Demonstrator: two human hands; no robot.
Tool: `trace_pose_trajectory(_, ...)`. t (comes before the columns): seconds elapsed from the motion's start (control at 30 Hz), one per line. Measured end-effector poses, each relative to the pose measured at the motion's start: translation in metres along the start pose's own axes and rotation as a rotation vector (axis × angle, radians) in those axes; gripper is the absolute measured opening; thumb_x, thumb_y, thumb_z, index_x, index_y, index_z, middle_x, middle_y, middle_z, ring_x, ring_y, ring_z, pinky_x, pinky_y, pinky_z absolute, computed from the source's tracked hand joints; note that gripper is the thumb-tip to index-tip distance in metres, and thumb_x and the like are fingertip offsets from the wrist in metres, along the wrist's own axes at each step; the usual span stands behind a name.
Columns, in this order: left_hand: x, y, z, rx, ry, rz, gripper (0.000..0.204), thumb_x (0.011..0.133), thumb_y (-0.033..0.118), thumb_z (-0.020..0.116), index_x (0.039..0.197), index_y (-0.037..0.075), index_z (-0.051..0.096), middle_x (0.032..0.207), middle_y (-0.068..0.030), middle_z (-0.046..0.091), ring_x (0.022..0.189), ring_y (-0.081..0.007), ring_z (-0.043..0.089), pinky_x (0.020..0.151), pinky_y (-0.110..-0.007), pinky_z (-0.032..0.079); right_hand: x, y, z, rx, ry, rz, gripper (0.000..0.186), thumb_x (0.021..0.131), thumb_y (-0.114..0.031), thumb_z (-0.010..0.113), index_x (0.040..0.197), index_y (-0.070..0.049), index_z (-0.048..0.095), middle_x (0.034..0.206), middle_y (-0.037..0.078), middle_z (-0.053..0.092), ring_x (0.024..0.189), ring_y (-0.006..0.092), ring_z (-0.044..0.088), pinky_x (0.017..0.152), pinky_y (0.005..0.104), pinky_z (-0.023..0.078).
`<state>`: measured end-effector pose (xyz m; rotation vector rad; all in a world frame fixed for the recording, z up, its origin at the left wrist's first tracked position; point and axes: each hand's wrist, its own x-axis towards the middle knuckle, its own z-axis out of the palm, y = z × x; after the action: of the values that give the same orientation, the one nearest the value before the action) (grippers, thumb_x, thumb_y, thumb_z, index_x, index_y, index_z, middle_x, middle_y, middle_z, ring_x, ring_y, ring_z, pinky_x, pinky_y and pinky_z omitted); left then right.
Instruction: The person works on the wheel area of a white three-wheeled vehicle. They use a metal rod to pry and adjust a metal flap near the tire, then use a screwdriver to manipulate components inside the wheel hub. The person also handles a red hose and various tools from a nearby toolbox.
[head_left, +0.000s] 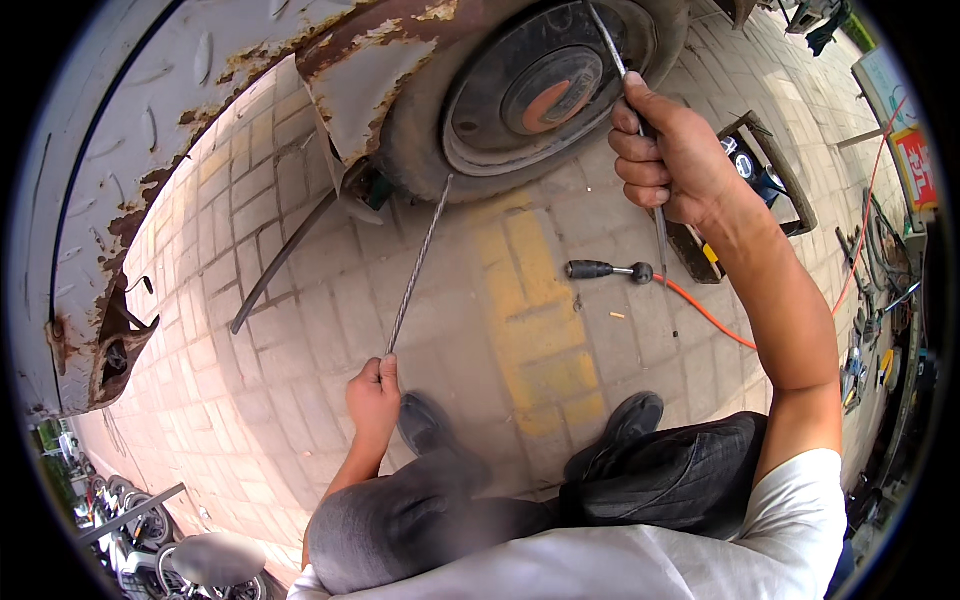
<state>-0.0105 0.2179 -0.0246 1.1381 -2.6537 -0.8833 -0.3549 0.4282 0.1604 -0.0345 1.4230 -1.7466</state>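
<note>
My left hand (372, 402) is closed round the near end of a long, twisted steel tyre lever (418, 272). The lever's far tip meets the lower edge of a dusty vehicle wheel (482, 150), at the tyre and rim. Higher up on the right, my right fist (655, 150) grips a second, straight metal bar (606, 36). Its upper end reaches across the wheel's face, and its thinner lower end points down toward the paving. Whether that upper tip touches the rim cannot be made out. The wheel has a dark round centre with a faded red patch.
An air tool with a black handle (590, 269) and orange hose (705, 312) lies on the paving. Beyond my right forearm stands a toolbox (790, 180). Rusty, ragged bodywork (365, 85) overhangs at upper left. Tools and cables (870, 270) lie far right; motorbikes (140, 530) stand lower left.
</note>
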Motion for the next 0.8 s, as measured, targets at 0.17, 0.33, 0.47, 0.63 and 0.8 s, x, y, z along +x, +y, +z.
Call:
trace_pose_trajectory(0.17, -0.009, 0.008, 0.019, -0.247, 0.008, -0.012, 0.040, 0.095, 0.030, 0.053, 0.067, 0.002, 0.049, 0.050, -0.0082, 0.044, 0.046, -0.0156, 0.044, 0.045, -0.034, 0.034, 0.002, -0.008, -0.013, 0.058, 0.014, -0.030, 0.034, 0.100, -0.040, 0.036, 0.077, -0.015, 0.039, 0.056, -0.008, 0.023, 0.043, 0.0048, 0.015, 0.037, 0.0221, 0.014)
trace_pose_trajectory(0.33, -0.026, 0.024, 0.042, -0.784, -0.459, -0.277, 0.037, 0.098, 0.035, 0.049, 0.076, 0.006, 0.050, 0.059, -0.0025, 0.051, 0.051, -0.0134, 0.047, 0.049, -0.029, 0.038, 0.007, -0.007, -0.009, 0.129, 0.052, -0.047, 0.036, 0.100, -0.041, 0.037, 0.075, -0.016, 0.039, 0.055, -0.009, 0.021, 0.040, 0.0039, 0.013, 0.033, 0.0204, 0.013)
trace_pose_trajectory(0.47, -0.026, 0.068, 0.044, -0.924, -0.826, -0.252, 0.033, 0.098, 0.034, 0.047, 0.083, 0.004, 0.050, 0.059, -0.0035, 0.049, 0.050, -0.0138, 0.048, 0.049, -0.028, 0.040, 0.005, -0.008, -0.010, 0.118, 0.028, -0.035, 0.036, 0.100, -0.041, 0.036, 0.075, -0.016, 0.038, 0.055, -0.009, 0.021, 0.040, 0.0037, 0.013, 0.033, 0.0200, 0.013)
trace_pose_trajectory(0.63, -0.020, 0.054, 0.042, -0.764, -0.617, -0.250, 0.035, 0.098, 0.033, 0.047, 0.080, 0.004, 0.051, 0.060, -0.0031, 0.050, 0.053, -0.0132, 0.048, 0.051, -0.028, 0.039, 0.002, -0.011, -0.008, 0.084, 0.024, -0.026, 0.036, 0.100, -0.041, 0.037, 0.075, -0.016, 0.038, 0.055, -0.009, 0.020, 0.040, 0.0037, 0.012, 0.033, 0.0200, 0.013)
trace_pose_trajectory(0.8, 0.022, 0.030, -0.018, -0.333, -0.346, -0.141, 0.039, 0.095, 0.036, 0.051, 0.076, 0.003, 0.055, 0.063, -0.0088, 0.056, 0.060, -0.0190, 0.054, 0.055, -0.034, 0.040, 0.003, -0.006, -0.008, 0.083, 0.050, -0.040, 0.036, 0.100, -0.041, 0.036, 0.075, -0.016, 0.038, 0.054, -0.009, 0.020, 0.040, 0.0041, 0.012, 0.033, 0.0206, 0.013)
